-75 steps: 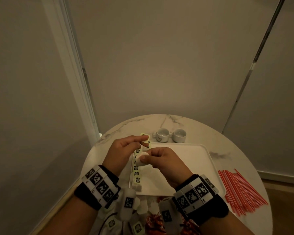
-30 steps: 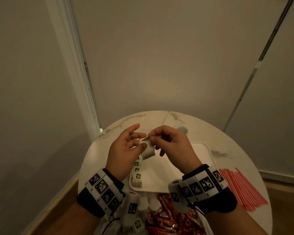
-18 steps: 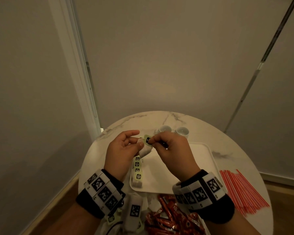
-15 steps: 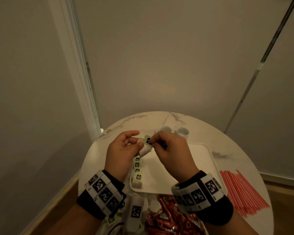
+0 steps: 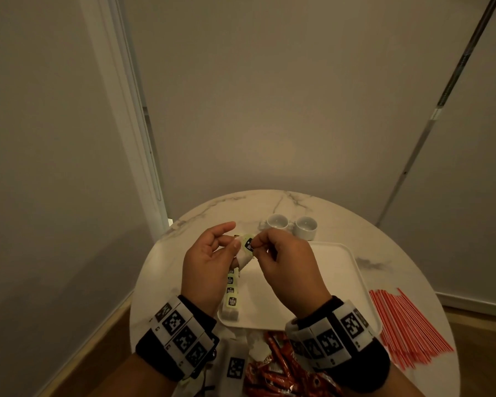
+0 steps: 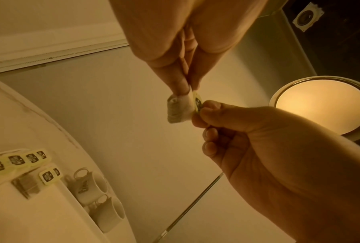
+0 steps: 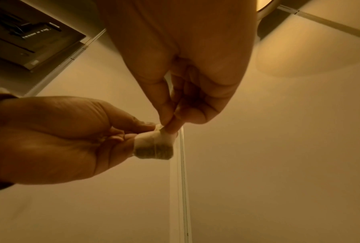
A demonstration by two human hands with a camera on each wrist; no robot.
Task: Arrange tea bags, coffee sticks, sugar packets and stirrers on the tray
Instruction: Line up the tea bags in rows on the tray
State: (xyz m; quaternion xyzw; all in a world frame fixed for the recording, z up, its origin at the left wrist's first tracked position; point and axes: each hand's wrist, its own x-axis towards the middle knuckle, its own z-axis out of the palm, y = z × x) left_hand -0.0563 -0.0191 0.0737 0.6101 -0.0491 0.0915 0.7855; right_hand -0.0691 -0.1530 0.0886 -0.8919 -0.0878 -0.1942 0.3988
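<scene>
Most of the job is waiting: my tray (image 5: 352, 270) is holding only tea bags (image 5: 232, 293); stirrers (image 5: 407, 325) and coffee sticks (image 5: 272, 376) are lying off it. Above it, my left hand (image 5: 206, 270) is pinching one tea bag (image 6: 178, 109) while my right hand (image 5: 287, 267) is pinching its tag (image 5: 248, 244).

I've got 2 white cups (image 5: 292, 226) side by side on the round marble table (image 5: 384, 253), handles pointing left. Above me a round ceiling lamp (image 6: 322, 106) glows warm. Plain pale walls (image 5: 269, 96) stand behind the table.
</scene>
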